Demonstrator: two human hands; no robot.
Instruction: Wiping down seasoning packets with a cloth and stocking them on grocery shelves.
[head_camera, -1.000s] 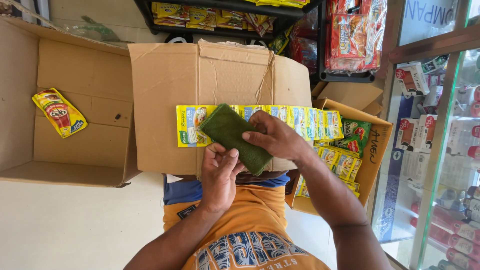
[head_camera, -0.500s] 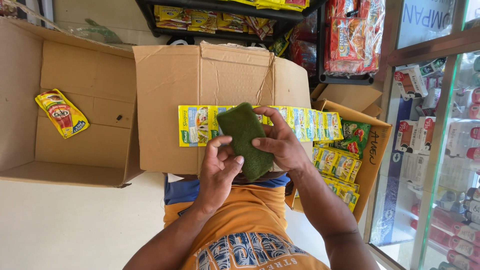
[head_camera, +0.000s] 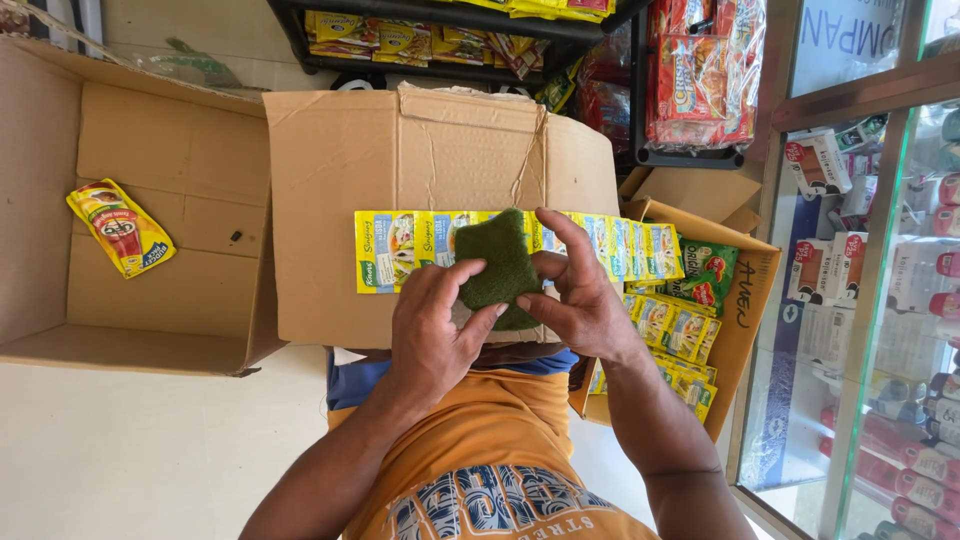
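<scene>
The place is a small shop with a pale floor (head_camera: 130, 450), a dark metal shelf (head_camera: 450, 40) full of yellow packets at the top, and a glass display case (head_camera: 880, 300) on the right side. A big open cardboard box (head_camera: 120, 250) lies on the floor at the left, and one yellow and red sachet (head_camera: 120, 228) rests inside it. In the middle, a closed cardboard box (head_camera: 400, 160) lies in front of the person, who wears an orange shirt (head_camera: 480, 440). Across the top of this box lies a strip of yellow and green sachets (head_camera: 400, 250), which continues to the right. At the right, a smaller open box (head_camera: 745, 300) holds more sachets of the same kind. The left hand (head_camera: 435, 330) and the right hand (head_camera: 575, 295) are together above the closed box, and both grip a dark green scouring pad (head_camera: 500, 265). The fingers of the left hand are closed on its lower left edge, and the right hand holds its right edge with thumb and fingers. The pad stands almost upright and covers part of the strip.
</scene>
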